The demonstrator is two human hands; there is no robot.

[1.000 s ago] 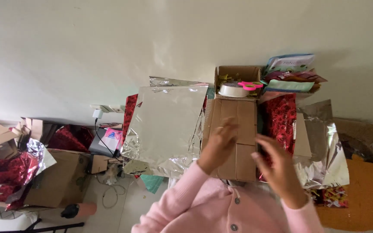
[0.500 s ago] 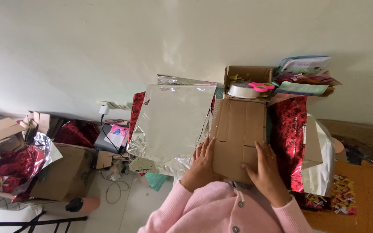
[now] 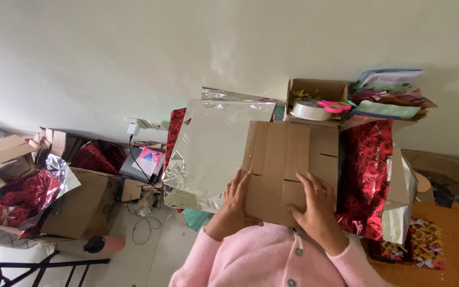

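Both hands have slid down the flat cardboard sheet since half a second ago and now sit wider apart on its near part, while the sheet itself lies a little more squarely in front of the person. The left hand grips the sheet's near left edge, fingers on top and pointing away, thumb at the near edge; its hold is closed on the card. The right hand lies spread and flat on the near right part of the sheet, palm down, pressing rather than clasping, with a ring on one finger. Pink sleeves fill the bottom of the view.

The cardboard sheet is unfolded, with slots cut in it, and lies over wrapping sheets: a large silver foil sheet sticks out from under its left side, and a red patterned foil sheet lies just beside its right edge. Beyond the far edge stands a small open cardboard box holding a white roll of tape and pink-handled scissors. Just right of the box is a stack of coloured paper packs. On the floor to the left sit a brown carton and crumpled red foil, well apart from the hands.
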